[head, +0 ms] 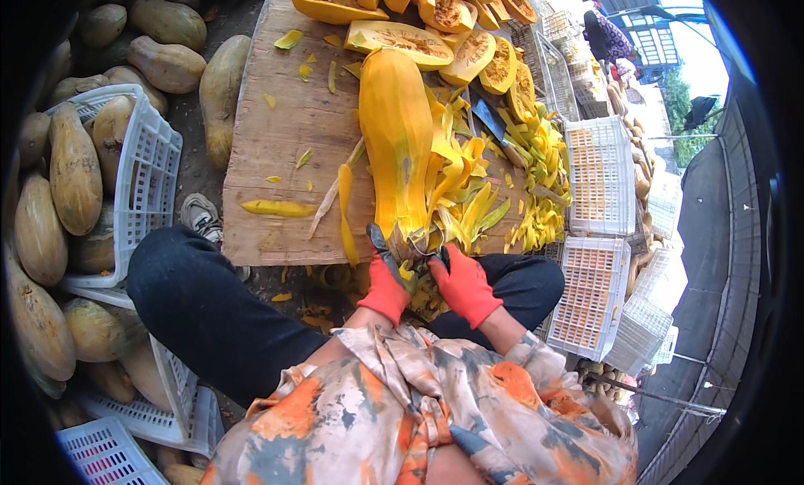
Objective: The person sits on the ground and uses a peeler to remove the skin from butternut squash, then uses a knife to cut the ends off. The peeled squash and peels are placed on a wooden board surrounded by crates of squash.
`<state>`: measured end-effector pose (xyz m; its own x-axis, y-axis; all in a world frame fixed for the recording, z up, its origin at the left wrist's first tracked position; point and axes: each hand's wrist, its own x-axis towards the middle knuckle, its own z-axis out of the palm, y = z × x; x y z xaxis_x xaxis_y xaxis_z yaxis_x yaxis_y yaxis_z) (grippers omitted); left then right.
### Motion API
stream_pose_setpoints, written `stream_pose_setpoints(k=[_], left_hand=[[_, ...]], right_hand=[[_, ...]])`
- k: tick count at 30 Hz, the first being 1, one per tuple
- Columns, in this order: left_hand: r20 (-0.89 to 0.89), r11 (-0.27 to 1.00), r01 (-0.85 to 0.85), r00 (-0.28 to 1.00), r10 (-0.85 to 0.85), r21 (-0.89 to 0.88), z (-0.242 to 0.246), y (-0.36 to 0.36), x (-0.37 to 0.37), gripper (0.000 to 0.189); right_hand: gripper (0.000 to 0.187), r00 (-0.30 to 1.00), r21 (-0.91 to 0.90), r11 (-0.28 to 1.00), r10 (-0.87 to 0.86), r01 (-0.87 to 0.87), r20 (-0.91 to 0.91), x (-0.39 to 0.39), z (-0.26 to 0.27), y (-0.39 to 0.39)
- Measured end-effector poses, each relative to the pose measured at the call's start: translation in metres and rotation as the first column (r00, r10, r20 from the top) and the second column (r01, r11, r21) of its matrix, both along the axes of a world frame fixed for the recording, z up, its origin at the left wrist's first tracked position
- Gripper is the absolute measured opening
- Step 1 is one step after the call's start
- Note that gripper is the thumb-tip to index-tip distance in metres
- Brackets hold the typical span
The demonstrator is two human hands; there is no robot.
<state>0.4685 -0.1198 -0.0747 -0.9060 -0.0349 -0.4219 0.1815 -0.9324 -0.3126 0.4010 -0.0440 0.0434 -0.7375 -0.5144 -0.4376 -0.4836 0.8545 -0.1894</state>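
Observation:
A long, largely peeled yellow squash (396, 133) lies lengthwise on a wooden board (282, 152), its narrow end towards me. My left hand (384, 281), in a red glove with dark fingers, grips that near end, where some tan rind shows. A peeler with a curved metal frame (433, 235) is in my right hand (463, 285), gloved alike, against the squash's near right side. My fingers hide most of its handle. Long curls of peel (461, 171) are heaped along the squash's right side.
Halved squashes (402, 42) with seeds showing lie at the board's far end. A cleaver (490, 119) rests among peelings on the right. Whole squashes (75, 171) fill a white plastic crate (147, 171) at left. More crates (600, 174) line the right; a person (609, 36) is beyond.

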Motion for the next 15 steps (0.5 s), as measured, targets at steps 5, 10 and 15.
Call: stream_pose_setpoints(k=[5,10,15], left_hand=[[0.108,0.996,-0.076,0.991,0.079,-0.036,-0.008,0.005,-0.009,0.065],[0.21,0.999,-0.024,0.977,0.034,-0.047,-0.011,0.011,-0.01,0.076],[0.254,0.999,-0.043,0.966,0.043,-0.006,-0.001,0.004,-0.013,0.062]], right_hand=[[0.034,0.979,-0.162,0.978,0.098,-0.128,-0.179,-0.066,0.029,-0.102],[0.048,0.877,0.042,0.972,0.228,-0.232,-0.423,-0.146,0.016,-0.231],[0.041,0.909,0.033,0.987,0.16,-0.16,-0.385,-0.115,-0.011,-0.169]])
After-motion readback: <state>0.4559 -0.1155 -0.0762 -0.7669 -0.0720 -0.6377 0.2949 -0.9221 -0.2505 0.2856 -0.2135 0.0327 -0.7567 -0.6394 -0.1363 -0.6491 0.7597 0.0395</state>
